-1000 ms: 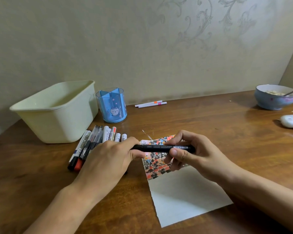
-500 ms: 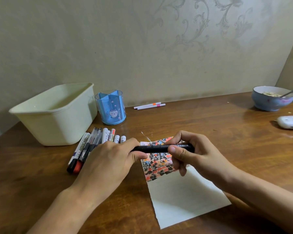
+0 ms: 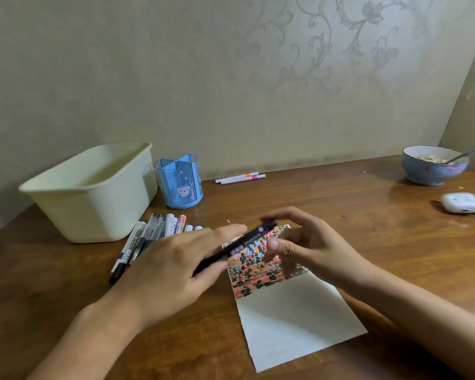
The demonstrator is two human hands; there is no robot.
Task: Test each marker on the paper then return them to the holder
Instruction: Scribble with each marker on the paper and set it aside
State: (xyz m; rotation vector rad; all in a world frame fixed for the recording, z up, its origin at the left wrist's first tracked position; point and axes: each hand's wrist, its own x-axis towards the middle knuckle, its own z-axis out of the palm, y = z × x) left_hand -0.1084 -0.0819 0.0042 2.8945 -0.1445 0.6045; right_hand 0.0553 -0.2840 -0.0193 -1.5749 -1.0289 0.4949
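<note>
Black marker [image 3: 239, 246] now tilting, carried off by left hand [image 3: 173, 267] gripping its near end; right hand [image 3: 299, 242] fingers loosening apart above paper [image 3: 294, 319]; likely testing finished

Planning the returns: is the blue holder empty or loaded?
Seemingly empty: no markers rise above the rim of the blue holder; its clear walls show only dividers.
</note>
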